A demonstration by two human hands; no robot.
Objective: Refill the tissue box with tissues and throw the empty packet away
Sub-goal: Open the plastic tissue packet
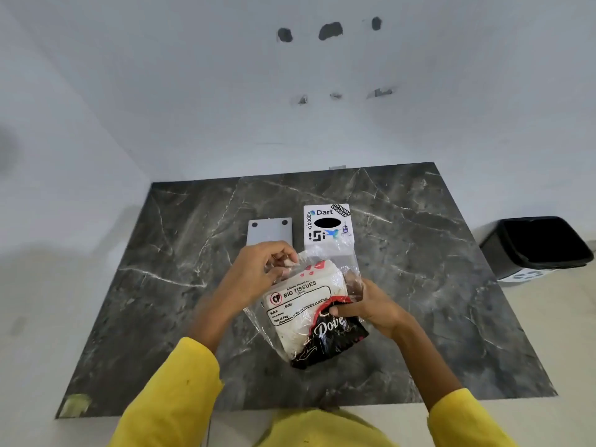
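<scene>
Left hand (258, 272) pinches the tissue packet's (306, 311) clear top edge, right hand (371, 309) clamps its side, steadying it above the marble table (435, 285) for opening; the stickered tissue box (329, 229) waits just behind, bin (538, 243) off right.

Both forearms reach forward from yellow sleeves (180, 391) and converge on the tissue packet (306, 314), which is held up between them. The left hand (254, 272) is at the packet's far left corner, knuckles up, thumb and fingertips (288, 261) pinched on the clear plastic there. The right hand (371, 306) is at the packet's right side, fingers curled across its dark printed part, thumb against the plastic near the top edge.
</scene>
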